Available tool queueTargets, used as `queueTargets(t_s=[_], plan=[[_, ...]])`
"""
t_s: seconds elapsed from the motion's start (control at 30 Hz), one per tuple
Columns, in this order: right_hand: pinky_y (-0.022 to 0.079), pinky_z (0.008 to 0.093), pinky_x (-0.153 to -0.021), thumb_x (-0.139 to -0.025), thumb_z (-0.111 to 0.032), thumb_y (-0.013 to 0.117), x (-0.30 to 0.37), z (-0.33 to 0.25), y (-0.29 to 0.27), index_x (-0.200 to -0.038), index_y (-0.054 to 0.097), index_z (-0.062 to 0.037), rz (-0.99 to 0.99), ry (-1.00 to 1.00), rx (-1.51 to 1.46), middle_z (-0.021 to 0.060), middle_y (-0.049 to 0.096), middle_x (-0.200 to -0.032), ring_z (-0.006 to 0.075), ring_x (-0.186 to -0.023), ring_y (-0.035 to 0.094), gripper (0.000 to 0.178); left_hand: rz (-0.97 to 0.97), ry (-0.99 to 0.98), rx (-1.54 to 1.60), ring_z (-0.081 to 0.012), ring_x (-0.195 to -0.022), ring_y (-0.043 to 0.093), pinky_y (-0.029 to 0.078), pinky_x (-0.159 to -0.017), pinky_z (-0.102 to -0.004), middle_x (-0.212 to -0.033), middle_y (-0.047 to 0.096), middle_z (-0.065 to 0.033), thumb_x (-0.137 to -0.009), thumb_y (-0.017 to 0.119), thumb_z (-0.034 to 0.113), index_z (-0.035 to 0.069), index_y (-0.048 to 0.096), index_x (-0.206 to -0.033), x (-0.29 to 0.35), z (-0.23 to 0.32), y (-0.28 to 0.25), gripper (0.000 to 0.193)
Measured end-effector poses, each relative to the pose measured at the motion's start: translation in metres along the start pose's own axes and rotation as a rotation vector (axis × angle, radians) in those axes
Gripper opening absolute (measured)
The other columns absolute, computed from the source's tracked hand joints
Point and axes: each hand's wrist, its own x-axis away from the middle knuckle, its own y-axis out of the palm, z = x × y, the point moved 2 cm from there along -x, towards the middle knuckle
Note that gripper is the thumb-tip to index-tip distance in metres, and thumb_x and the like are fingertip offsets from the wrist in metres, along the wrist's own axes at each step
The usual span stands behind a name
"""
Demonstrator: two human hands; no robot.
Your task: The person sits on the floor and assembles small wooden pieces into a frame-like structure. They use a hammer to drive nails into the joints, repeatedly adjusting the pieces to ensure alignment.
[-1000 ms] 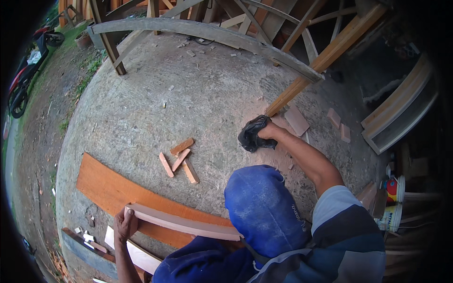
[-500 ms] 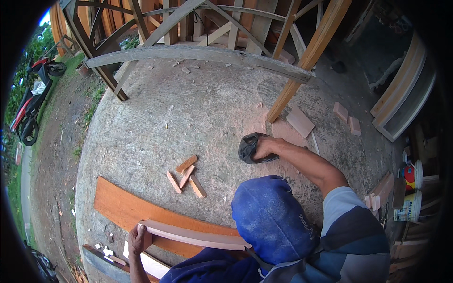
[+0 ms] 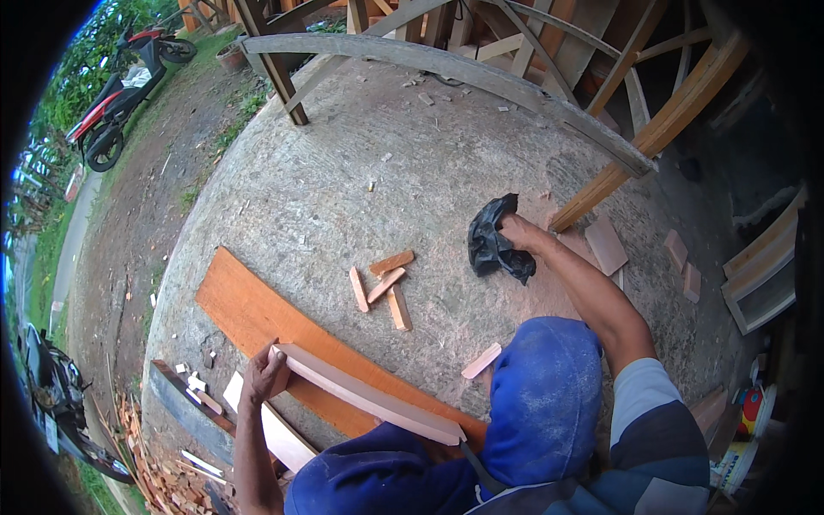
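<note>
My left hand [image 3: 264,374] grips the upper-left end of a pale, curved piece of wood [image 3: 369,390]. The piece slants down to the right, its other end near my blue-clad knees [image 3: 545,403]. Beneath it lies a wider orange-brown curved board [image 3: 257,296] on the ground. My right arm stretches forward over the concrete, and my right hand [image 3: 518,233] is closed on a crumpled black plastic bag [image 3: 500,253]; the bag hides most of its fingertips. Left of the bag, several small wood offcuts [image 3: 386,283] lie in a loose cluster.
A weathered curved wooden frame [image 3: 446,64] stands at the back, with a timber leg [image 3: 618,172] near the bag. Flat wood blocks [image 3: 606,244] and sawdust lie on the right. Wood scraps [image 3: 163,463] are heaped at lower left; a red motorcycle [image 3: 120,99] is parked beyond.
The black bag has spread out from its bunched shape, my right hand still on it. The view has shifted left, uncovering a pale offcut near my knee. The left hand keeps its hold.
</note>
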Motion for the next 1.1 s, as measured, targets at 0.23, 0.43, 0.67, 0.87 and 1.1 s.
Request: queueTargets(t_s=[0.23,0.43,0.67,0.87,1.1], plan=[[0.056,0.0440,-0.082,-0.090,-0.045,0.067,-0.003,0.009,0.043,-0.108,0.075,-0.0143,-0.269,0.150,0.510,0.0172,0.076,-0.106,0.0350,-0.097,0.071,0.037,0.336,0.127,-0.729,-0.0338,-0.143,0.052,0.041,-0.118,-0.0450,-0.158,0.050,-0.0198,-0.096,0.075,0.032,0.003,0.042,-0.159,0.008,0.054,0.004,0.077],[0.055,0.0463,-0.088,-0.090,-0.043,0.066,0.009,-0.038,0.056,-0.100,0.074,-0.0145,-0.138,-0.157,0.751,0.0131,0.075,-0.108,0.0325,-0.102,0.070,0.031,0.142,0.288,-0.733,-0.0449,-0.157,0.023,0.028,-0.127,-0.0512,-0.171,0.022,-0.0239,-0.084,0.081,0.055,0.015,0.023,-0.167,-0.070,0.124,0.107,0.108],[0.055,0.0471,-0.095,-0.092,-0.034,0.066,0.042,-0.053,0.047,-0.106,0.076,-0.0107,0.036,0.000,0.294,0.0105,0.076,-0.112,0.0339,-0.107,0.071,0.029,-0.112,0.053,-0.755,-0.0548,-0.157,0.010,0.023,-0.127,-0.0598,-0.172,0.011,-0.0279,-0.082,0.079,0.061,0.013,0.019,-0.167,-0.134,0.101,0.226,0.115],[0.057,0.0471,-0.089,-0.090,-0.017,0.074,0.075,-0.068,-0.009,-0.099,0.078,-0.0017,0.089,0.264,0.377,0.0229,0.076,-0.098,0.0405,-0.097,0.074,0.018,-0.601,0.296,-0.704,-0.0546,-0.157,0.007,0.022,-0.127,-0.0588,-0.172,0.008,-0.0280,-0.090,0.070,0.063,0.008,0.024,-0.165,-0.083,0.088,0.323,0.104],[0.058,0.0401,-0.073,-0.094,-0.008,0.067,0.084,-0.072,-0.030,-0.106,0.076,0.0009,0.113,0.202,0.165,0.0163,0.076,-0.087,0.0281,-0.081,0.075,0.017,-0.473,0.394,-0.544,-0.0446,-0.146,0.044,0.039,-0.120,-0.0469,-0.166,0.029,-0.0298,-0.097,0.064,0.053,0.002,0.040,-0.158,-0.057,0.099,0.307,0.083]])
